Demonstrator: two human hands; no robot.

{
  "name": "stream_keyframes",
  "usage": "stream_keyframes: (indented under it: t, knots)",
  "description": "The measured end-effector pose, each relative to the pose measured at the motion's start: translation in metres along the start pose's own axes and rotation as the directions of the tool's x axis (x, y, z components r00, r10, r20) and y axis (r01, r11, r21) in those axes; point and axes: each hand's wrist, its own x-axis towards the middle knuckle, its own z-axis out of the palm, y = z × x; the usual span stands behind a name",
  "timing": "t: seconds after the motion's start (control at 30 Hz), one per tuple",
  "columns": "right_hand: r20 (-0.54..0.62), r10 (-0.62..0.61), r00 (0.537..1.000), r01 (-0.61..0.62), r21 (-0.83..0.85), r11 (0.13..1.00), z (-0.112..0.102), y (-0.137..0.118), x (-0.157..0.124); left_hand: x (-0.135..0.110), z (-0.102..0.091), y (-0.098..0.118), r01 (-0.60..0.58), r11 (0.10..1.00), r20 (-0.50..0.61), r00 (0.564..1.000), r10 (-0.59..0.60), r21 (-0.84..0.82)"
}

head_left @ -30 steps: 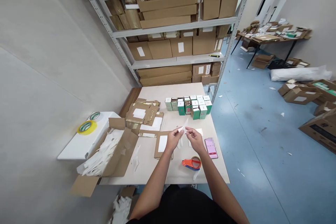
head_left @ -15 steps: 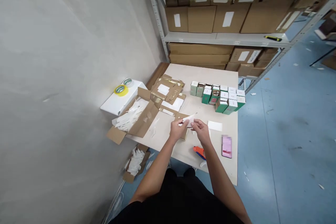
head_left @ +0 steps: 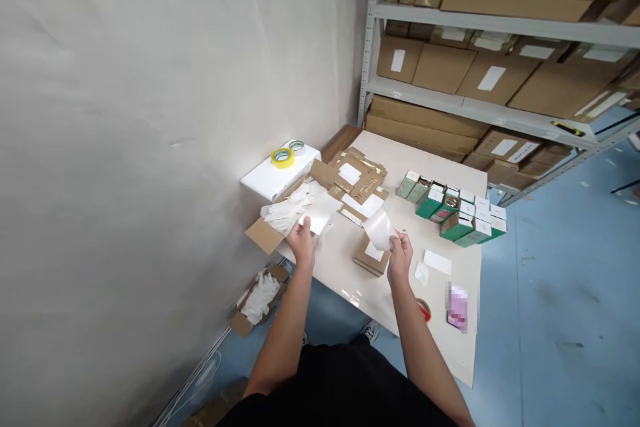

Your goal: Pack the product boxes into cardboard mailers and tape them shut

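My left hand (head_left: 302,241) is closed on a white sheet (head_left: 320,213), held out over the open cardboard box (head_left: 265,235) of white slips at the table's left edge. My right hand (head_left: 400,255) pinches a curled translucent label (head_left: 380,229) above a flat brown carton with a white sticker (head_left: 371,257). The two hands are well apart. A cluster of small green and white boxes (head_left: 457,211) stands on the table beyond my right hand.
The white table (head_left: 360,287) also carries flattened cartons (head_left: 357,177), a white label (head_left: 437,262), a tape dispenser (head_left: 424,307) and a phone (head_left: 459,307). Tape rolls (head_left: 283,157) sit on a white ledge. Metal shelves (head_left: 500,113) hold brown boxes; a scrap box (head_left: 257,300) lies on the floor.
The hands, together over one slip before, have pulled apart: the left went left with a white sheet, the right keeps the curled label. The camera has swung left toward the wall.
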Motion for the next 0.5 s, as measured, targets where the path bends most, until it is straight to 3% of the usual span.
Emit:
stream_keyframes:
  t: [0.07,0.17,0.33,0.5]
  knots:
    - [0.072,0.020,0.997,-0.018,-0.025,1.000,0.029,0.007,-0.017,0.014,-0.033,0.000,-0.053,0.999,-0.063,0.997,0.053,-0.002]
    - [0.269,0.039,0.962,-0.013,-0.096,0.995,0.079,0.018,-0.045,0.027,-0.081,0.001,-0.099,0.995,-0.023,0.995,0.099,0.028]
    - [0.538,0.118,0.835,-0.049,-0.142,0.989,0.173,0.048,-0.097,0.049,-0.171,0.005,-0.180,0.965,-0.057,0.979,0.194,0.193]
    - [0.663,0.277,0.695,-0.105,-0.288,0.952,0.256,0.111,-0.155,0.067,-0.281,0.006,-0.182,0.905,-0.181,0.946,0.268,0.385]
